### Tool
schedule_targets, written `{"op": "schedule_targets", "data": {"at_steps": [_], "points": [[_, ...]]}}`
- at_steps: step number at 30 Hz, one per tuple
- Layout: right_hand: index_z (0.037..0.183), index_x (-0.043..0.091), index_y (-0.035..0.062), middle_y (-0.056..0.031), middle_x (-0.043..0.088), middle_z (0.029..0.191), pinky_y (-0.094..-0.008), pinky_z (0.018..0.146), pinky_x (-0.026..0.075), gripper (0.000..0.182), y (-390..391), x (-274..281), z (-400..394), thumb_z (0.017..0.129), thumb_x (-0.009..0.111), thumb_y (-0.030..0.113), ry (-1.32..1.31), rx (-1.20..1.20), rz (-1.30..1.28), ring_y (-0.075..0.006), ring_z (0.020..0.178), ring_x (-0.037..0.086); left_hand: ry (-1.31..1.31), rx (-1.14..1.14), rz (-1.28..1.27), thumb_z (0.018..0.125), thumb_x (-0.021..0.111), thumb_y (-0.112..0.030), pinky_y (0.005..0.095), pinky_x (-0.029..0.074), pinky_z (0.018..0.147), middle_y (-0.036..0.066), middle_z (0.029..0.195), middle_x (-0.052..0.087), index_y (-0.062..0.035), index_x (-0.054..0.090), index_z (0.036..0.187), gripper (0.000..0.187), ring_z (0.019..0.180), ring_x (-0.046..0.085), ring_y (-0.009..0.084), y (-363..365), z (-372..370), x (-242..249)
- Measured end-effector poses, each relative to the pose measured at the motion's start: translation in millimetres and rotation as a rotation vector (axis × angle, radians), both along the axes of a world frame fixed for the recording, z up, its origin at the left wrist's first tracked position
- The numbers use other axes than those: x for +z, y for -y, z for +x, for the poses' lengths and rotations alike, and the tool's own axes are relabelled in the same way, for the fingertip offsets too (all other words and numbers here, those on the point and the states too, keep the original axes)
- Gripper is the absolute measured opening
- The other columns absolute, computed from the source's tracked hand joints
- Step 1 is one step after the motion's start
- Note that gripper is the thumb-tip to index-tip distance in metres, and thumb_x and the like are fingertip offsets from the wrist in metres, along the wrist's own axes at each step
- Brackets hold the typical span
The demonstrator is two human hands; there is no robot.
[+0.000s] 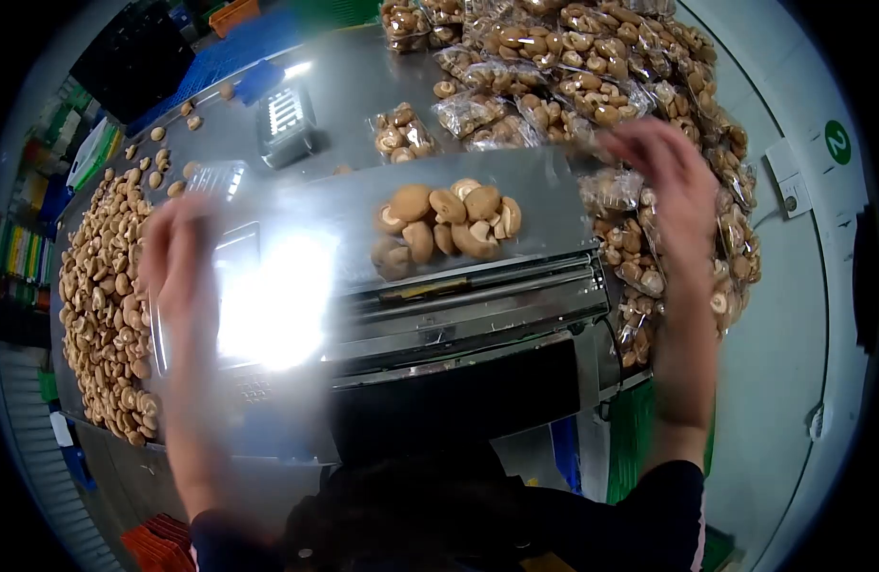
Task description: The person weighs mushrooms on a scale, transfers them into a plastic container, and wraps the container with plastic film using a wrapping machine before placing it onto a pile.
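Observation:
A cluster of brown mushrooms [446, 219] sits on the flat metal top of the sealing machine [477, 310], under or beside a sheet of clear plastic film [349, 195]. To the left, my left hand [180, 250] is raised near the film's glaring edge, its fingers smeared by motion. My right hand [663, 176], also blurred, hovers beyond the machine's right end, over bagged mushrooms [616, 191]. What either hand holds, I cannot tell.
Loose mushrooms [106, 296] heap along the table's left side. Many clear bags of mushrooms [554, 57] pile up at the back and right, against a pale wall [773, 286]. A clear plastic tray [285, 124] lies near the back.

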State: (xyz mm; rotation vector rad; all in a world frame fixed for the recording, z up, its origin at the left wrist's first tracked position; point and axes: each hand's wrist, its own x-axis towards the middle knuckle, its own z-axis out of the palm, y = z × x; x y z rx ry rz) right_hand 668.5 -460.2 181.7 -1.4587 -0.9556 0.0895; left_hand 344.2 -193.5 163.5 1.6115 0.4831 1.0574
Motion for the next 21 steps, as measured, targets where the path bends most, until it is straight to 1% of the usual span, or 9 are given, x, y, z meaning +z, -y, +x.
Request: {"op": "schedule_targets", "data": {"at_steps": [1, 2, 4, 7, 10, 13, 16, 18, 21], "points": [[0.115, 0.06, -0.0001, -0.0162, 0.066, 0.11, -0.0325, 0.089, 0.051, 0.026, -29, -8, 8, 0.096, 0.053, 0.015, 0.131, -0.043, -0.214, -0.0246, 0.097, 0.066, -0.139, -0.012, 0.25, 0.101, 0.044, -0.02, 0.038, 0.05, 0.096, 0.014, 0.11, 0.063, -0.0056, 0.059, 0.11, 0.023, 0.11, 0.059, 0.0229, -25, 33, -16], [0.119, 0.057, -0.0001, -0.0159, 0.065, 0.113, -0.0344, 0.095, 0.048, 0.03, -54, -23, 16, 0.096, 0.054, 0.018, 0.267, -0.091, -0.426, -0.0269, 0.104, 0.064, -0.151, 0.016, 0.163, 0.098, 0.048, -0.023, 0.0336, 0.045, 0.095, 0.01, 0.11, 0.061, -0.0031, 0.054, 0.119, 0.029, 0.104, 0.06, 0.0229, -36, 68, -42], [0.119, 0.057, 0.0004, -0.0159, 0.062, 0.119, -0.0367, 0.098, 0.045, 0.034, -92, -99, 38, 0.095, 0.056, 0.024, 0.422, 0.069, -0.394, -0.0281, 0.113, 0.059, -0.513, -0.028, 0.269, 0.093, 0.056, -0.03, 0.0375, 0.036, 0.106, 0.018, 0.133, 0.05, -0.0103, 0.05, 0.129, 0.042, 0.129, 0.045, 0.0296, -55, 96, -128], [0.11, 0.058, -0.0002, -0.0165, 0.061, 0.113, -0.0386, 0.093, 0.045, 0.033, -84, -145, 50, 0.096, 0.055, 0.029, 0.475, 0.191, -0.687, -0.0264, 0.107, 0.059, -0.745, -0.204, 0.462, 0.088, 0.065, -0.026, 0.0396, 0.034, 0.109, 0.027, 0.144, 0.033, 0.0021, 0.06, 0.11, 0.036, 0.133, 0.037, 0.0359, -18, 98, -124], [0.096, 0.058, -0.001, -0.012, 0.063, 0.091, -0.0346, 0.074, 0.05, 0.031, -56, -103, 17, 0.097, 0.052, 0.029, 0.229, 0.291, -0.709, -0.0198, 0.084, 0.062, -0.775, -0.267, 0.072, 0.094, 0.058, -0.022, 0.0326, 0.054, 0.078, 0.015, 0.102, 0.061, 0.0028, 0.055, 0.097, 0.025, 0.085, 0.064, 0.0208, 5, 88, -90], [0.085, 0.053, -0.0003, -0.0045, 0.058, 0.071, -0.0277, 0.055, 0.046, 0.03, -21, -53, -25, 0.098, 0.051, 0.027, -0.217, 0.299, -0.747, -0.0104, 0.062, 0.055, -0.666, -0.322, -0.096, 0.099, 0.049, -0.02, 0.0254, 0.049, 0.046, 0.005, 0.078, 0.056, -0.0009, 0.051, 0.088, 0.022, 0.057, 0.059, 0.0131, 27, 68, -79], [0.083, 0.052, 0.0005, -0.0016, 0.056, 0.067, -0.0249, 0.052, 0.043, 0.028, 24, -37, -73, 0.097, 0.051, 0.025, -0.49, 0.243, -0.815, -0.0072, 0.059, 0.052, -0.675, -0.356, -0.631, 0.099, 0.045, -0.03, 0.0252, 0.046, 0.048, 0.004, 0.078, 0.053, -0.0025, 0.051, 0.09, 0.03, 0.06, 0.055, 0.0106, 77, 36, -26], [0.087, 0.056, 0.0009, -0.0019, 0.059, 0.072, -0.0252, 0.059, 0.044, 0.026, 56, -54, -99, 0.097, 0.052, 0.024, -0.404, 0.252, -0.901, -0.0069, 0.068, 0.053, -0.783, -0.425, -0.712, 0.099, 0.044, -0.035, 0.0252, 0.043, 0.057, 0.002, 0.077, 0.05, -0.0043, 0.051, 0.09, 0.033, 0.065, 0.049, 0.0087, 99, 7, -38], [0.09, 0.055, -0.001, -0.0056, 0.059, 0.071, -0.027, 0.061, 0.045, 0.025, 82, -92, -135, 0.095, 0.058, 0.023, -0.607, 0.189, -0.9, -0.0071, 0.068, 0.052, -0.877, -0.304, -0.18, 0.101, 0.043, -0.022, 0.0305, 0.042, 0.065, 0.007, 0.075, 0.051, -0.001, 0.047, 0.091, 0.024, 0.07, 0.044, 0.0149, 133, -29, -93]]}}
